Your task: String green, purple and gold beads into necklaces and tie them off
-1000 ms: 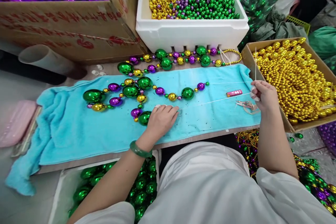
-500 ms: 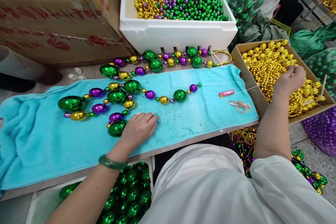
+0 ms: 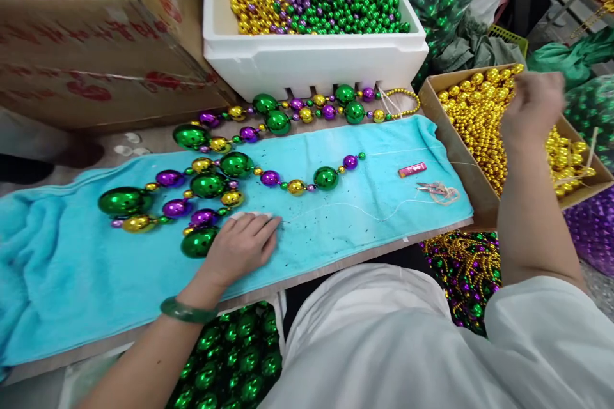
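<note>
My left hand (image 3: pixel 247 239) rests on a turquoise towel (image 3: pixel 336 236) with its fingers closed. A thin pale string (image 3: pixel 330 205) runs from its fingertips in a slack curve to the right. Touching or close beside this hand is a large green bead (image 3: pixel 199 241), part of a strand of green, purple and gold beads (image 3: pixel 208 185) looped on the towel. My right hand (image 3: pixel 535 105), blurred, is raised over a cardboard box of gold beads (image 3: pixel 472 115). Its fingers are curled; anything inside them is hidden.
Small scissors (image 3: pixel 434 190) and a pink packet (image 3: pixel 412 169) lie on the towel. Behind it are a finished-looking bead necklace (image 3: pixel 307 108) and a white foam box (image 3: pixel 311 67) of small beads. A cardboard box (image 3: pixel 91 57) of purple beads stands left.
My right hand has moved up and slightly right over the gold beads. The string from my left hand, nearly straight before, now lies in a slack curve. My left hand shifted slightly in view.
</note>
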The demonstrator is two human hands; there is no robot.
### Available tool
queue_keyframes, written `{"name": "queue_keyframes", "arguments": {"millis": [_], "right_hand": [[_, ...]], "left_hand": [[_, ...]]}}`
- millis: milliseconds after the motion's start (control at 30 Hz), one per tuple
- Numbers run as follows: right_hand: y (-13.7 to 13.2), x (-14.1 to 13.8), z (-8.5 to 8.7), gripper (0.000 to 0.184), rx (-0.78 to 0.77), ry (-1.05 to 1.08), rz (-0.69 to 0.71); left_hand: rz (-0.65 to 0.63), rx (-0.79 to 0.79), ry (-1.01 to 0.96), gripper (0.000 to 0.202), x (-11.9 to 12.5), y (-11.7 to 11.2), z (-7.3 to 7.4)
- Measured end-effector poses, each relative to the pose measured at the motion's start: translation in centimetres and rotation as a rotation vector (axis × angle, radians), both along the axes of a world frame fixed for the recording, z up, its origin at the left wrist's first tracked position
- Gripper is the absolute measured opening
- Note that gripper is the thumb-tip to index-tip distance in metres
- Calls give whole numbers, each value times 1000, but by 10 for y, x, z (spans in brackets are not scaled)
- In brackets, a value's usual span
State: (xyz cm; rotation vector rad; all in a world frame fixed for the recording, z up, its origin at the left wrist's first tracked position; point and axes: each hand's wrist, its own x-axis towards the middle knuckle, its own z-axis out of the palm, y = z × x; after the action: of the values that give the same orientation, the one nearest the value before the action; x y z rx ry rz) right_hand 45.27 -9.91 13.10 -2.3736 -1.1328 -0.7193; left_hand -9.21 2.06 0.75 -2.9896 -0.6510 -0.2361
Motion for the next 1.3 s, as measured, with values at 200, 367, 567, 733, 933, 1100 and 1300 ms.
{"name": "queue_keyframes", "arguments": {"millis": [200,367,567,733,933,1100,1300], "right_hand": [[110,-155,-63,33,-595,17,717],[145,-185,-90,32,-800,108,776],[92,-157,-87,34,-704,210,608],[13,-103,-84,35,-686,285,250],[-34,-69,-79,31,-774,324,35],[-28,-91,-57,32,-517,312,186],[-26,-126,-37,24,-148,506,542]], "left_hand": [[71,133,-59,25,19,-24,10],[25,146,-143,24,17,-42,7],[-9,95,-231,29,13,-33,6],[-109,72,-257,33,43,-25,16],[-243,-88,-335,30,121,-34,31],[-269,-378,-365,21,198,-64,43],[-256,-566,-373,25,264,-79,45]]}}
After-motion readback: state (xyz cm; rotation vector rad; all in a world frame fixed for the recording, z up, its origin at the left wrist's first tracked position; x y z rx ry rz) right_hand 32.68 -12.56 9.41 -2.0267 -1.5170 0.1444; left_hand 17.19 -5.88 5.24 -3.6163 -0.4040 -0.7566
